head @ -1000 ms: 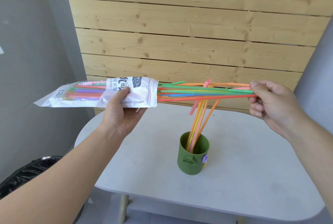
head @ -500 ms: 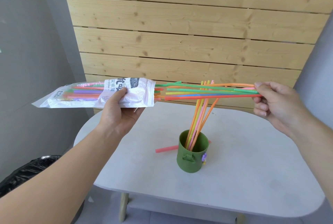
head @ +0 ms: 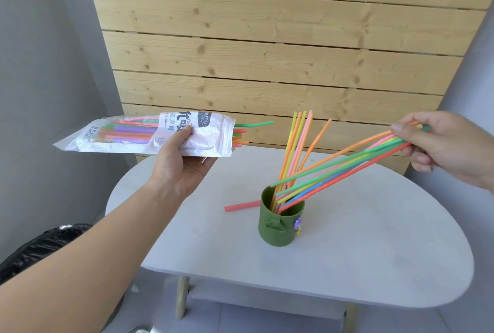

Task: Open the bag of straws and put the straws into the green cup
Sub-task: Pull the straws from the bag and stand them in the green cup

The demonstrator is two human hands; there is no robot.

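Observation:
My left hand grips a white and clear straw bag, held level above the table's left side, with several coloured straw ends poking out of its open right end. My right hand pinches a bundle of several coloured straws by their upper ends; the bundle slants down to the left, its lower ends at the mouth of the green cup. Several orange, yellow and pink straws stand upright in the cup. One red straw lies on the table, left of the cup.
The cup stands near the middle of a small white oval table with wooden legs. A wooden slat wall is behind it. A bin with a black bag sits on the floor at the lower left.
My right hand has pulled the bundle fully out of the bag and tilted its free ends down to the cup's mouth. The bag stays in my left hand. The red straw dropped onto the table earlier.

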